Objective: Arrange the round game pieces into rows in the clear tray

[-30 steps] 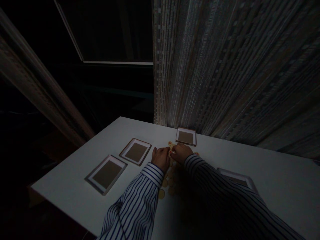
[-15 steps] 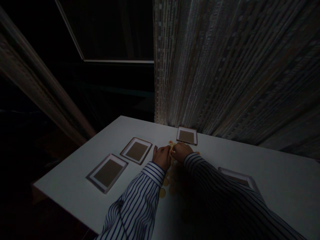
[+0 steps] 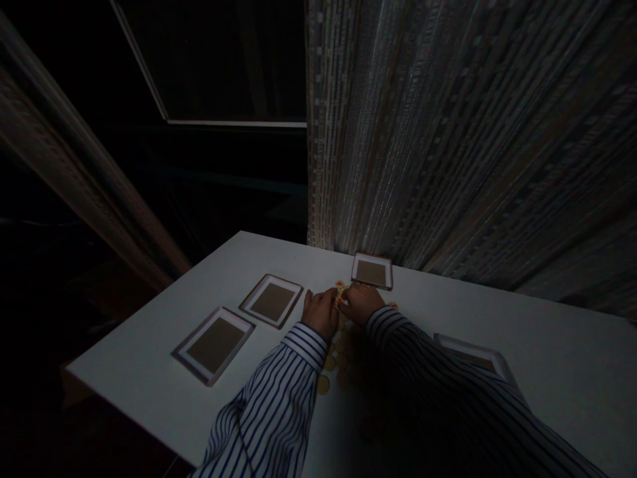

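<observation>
My left hand (image 3: 321, 312) is over the middle of the white table, one finger stuck out to the left and the others curled in towards the discs. What they grip, if anything, is hidden. My right hand (image 3: 362, 302) meets it from the right, fingertips pinched on a small tan round disc (image 3: 340, 302) with a red mark. Another disc with a red mark (image 3: 340, 284) lies just beyond the fingers. Plain yellowish discs (image 3: 323, 384) are scattered below the hands, partly covered by the right arm's shadow. One more marked disc (image 3: 393, 306) shows by the right wrist.
On the white table (image 3: 149, 332) lie shallow rectangular frames with brown centres: two at left (image 3: 213, 345) (image 3: 271, 300), one at the back (image 3: 372, 271), one at right (image 3: 472, 352) partly behind my sleeve. A string curtain (image 3: 398, 133) hangs along the far edge. The light is dim.
Both hands stay almost in place. Their fingers shift slightly around the disc between them, and the frames and loose discs lie as before.
</observation>
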A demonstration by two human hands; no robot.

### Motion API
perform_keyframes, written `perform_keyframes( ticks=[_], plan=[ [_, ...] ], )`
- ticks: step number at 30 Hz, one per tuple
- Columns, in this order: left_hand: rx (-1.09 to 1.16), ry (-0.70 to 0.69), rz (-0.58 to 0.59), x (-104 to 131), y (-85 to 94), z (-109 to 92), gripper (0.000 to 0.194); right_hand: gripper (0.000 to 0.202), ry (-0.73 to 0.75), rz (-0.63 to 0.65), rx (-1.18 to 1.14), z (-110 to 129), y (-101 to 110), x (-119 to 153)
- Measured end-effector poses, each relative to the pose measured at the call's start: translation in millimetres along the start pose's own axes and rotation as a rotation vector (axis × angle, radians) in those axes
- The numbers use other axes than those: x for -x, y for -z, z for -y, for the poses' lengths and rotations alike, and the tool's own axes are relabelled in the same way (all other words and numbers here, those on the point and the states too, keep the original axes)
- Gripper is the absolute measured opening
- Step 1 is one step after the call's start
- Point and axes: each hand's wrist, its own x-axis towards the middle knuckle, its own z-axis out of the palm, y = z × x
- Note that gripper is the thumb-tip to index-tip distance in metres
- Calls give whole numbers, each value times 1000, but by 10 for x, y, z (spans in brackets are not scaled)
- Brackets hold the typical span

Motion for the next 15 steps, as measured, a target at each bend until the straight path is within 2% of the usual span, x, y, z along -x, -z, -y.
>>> perform_keyframes(
  ticks=[15],
  plan=[
    [156, -2, -175, -18, 26, 47, 38, 35, 54, -74, 24, -3, 173, 97]
  ],
)
